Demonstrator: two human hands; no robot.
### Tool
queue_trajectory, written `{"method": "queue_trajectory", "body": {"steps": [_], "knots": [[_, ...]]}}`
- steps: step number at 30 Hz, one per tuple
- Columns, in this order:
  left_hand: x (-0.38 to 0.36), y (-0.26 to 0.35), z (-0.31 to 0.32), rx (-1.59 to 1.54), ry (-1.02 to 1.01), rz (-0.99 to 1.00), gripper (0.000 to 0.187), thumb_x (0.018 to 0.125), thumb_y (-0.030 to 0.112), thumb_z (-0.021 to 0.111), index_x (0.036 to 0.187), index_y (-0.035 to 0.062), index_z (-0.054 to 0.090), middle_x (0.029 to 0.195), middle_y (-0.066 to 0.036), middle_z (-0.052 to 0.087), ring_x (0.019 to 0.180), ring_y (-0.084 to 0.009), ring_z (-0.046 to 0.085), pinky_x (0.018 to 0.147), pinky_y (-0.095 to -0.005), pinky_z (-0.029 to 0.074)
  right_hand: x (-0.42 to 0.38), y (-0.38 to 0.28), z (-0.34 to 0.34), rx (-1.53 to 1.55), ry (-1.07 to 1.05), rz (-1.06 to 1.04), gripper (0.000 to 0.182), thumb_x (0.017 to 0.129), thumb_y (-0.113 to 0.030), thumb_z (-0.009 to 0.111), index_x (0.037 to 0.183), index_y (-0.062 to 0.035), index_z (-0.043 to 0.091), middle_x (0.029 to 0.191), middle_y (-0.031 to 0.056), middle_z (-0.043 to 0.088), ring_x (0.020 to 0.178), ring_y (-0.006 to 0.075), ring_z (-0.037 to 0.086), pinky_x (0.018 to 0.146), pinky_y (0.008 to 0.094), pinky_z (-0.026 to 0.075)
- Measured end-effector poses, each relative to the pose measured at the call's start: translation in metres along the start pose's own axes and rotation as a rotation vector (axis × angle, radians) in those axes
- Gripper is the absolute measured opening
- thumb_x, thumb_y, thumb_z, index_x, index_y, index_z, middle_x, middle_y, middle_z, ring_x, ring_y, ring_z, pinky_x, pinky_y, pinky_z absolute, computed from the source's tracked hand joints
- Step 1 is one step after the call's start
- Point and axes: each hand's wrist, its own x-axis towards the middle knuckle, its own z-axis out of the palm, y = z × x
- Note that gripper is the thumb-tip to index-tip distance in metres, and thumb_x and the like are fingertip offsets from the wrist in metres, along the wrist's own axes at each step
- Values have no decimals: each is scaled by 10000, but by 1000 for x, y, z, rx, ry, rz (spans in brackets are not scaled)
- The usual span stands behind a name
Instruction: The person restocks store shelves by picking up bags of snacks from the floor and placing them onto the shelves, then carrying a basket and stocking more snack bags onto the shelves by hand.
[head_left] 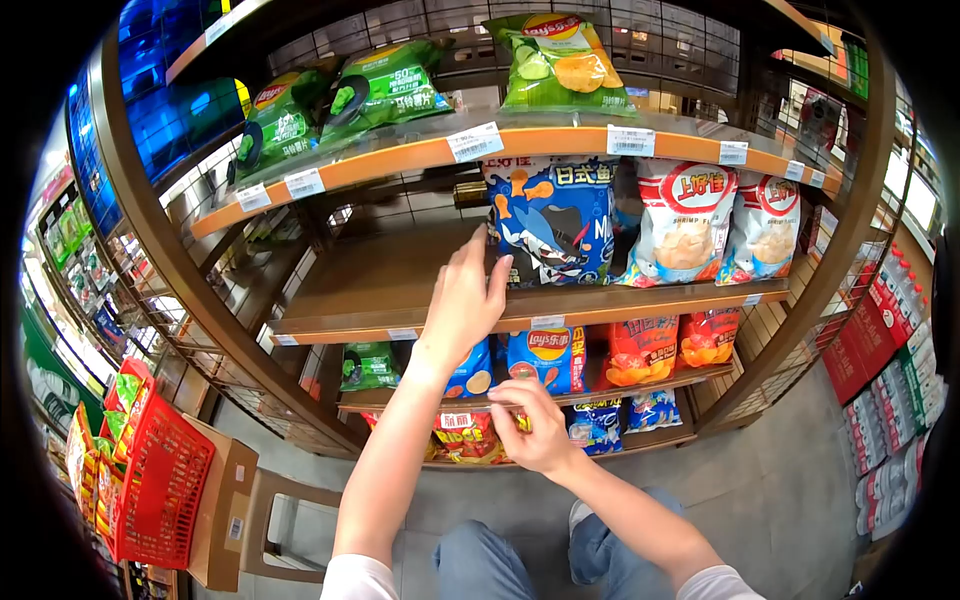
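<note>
A red basket (165,495) filled with snack bags stands at far left, beside a cardboard box (222,510). The left hand (468,295) is released, fingers extended over the middle shelf (365,275), at the left edge of the blue shark bag (553,225); whether they touch, I cannot tell. The right hand (530,425), loosely curled with thumb and fingers apart and grasping nothing visible, hovers before the lower shelves. White shrimp bags (685,225) stand upright right of the shark bag.
</note>
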Motion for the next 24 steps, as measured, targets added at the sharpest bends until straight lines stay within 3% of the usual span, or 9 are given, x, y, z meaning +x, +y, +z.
{"method": "queue_trajectory", "body": {"steps": [2,4,9,11,17,21,24], "knots": [[-17,8,-14,24,72,1,400,913,136,581,1248,-68,502,1176,-260,599,1105,-384,583,932,-412,463,-5,1,4,44,-65,42,243,804,13,658,1035,11,581,971,148,626,893,293,622,791,354,507],[-43,21,-31,-31,173,-27,309,930,95,554,1190,-72,547,1122,-217,642,1044,-304,632,900,-368,484,-7,7,7,52,-66,68,249,806,10,658,1042,9,577,973,148,625,894,291,624,789,353,508],[-131,28,-57,-248,364,-364,219,967,58,506,1133,-53,595,987,-134,686,846,-147,654,761,-273,522,-18,13,25,119,-61,163,262,815,-23,673,1055,-7,569,970,135,616,857,270,637,746,334,516],[-171,24,-61,-275,474,-495,219,982,99,504,1097,-62,599,949,-120,682,822,-141,644,725,-265,523,-17,7,33,135,-70,132,238,824,-33,671,1037,-14,566,919,119,598,765,219,634,679,308,516],[-315,22,-50,-436,608,-1004,227,987,169,519,1029,-34,612,879,-115,673,759,-152,653,628,-277,548,-23,3,68,217,-86,92,229,815,-44,692,925,-28,491,786,83,550,649,177,579,588,280,476],[-343,38,-63,-445,601,-1108,233,985,179,525,1039,-37,595,861,-125,671,712,-171,659,610,-278,547,-34,-2,104,321,-163,142,258,807,-39,694,869,-46,444,718,57,498,581,151,517,539,262,435],[-355,29,-91,-399,649,-1115,246,989,190,517,1041,-37,595,863,-131,669,718,-178,660,613,-284,547,-62,-2,140,509,-78,307,258,810,-27,678,827,-61,423,704,56,476,547,146,474,506,257,388]]}}
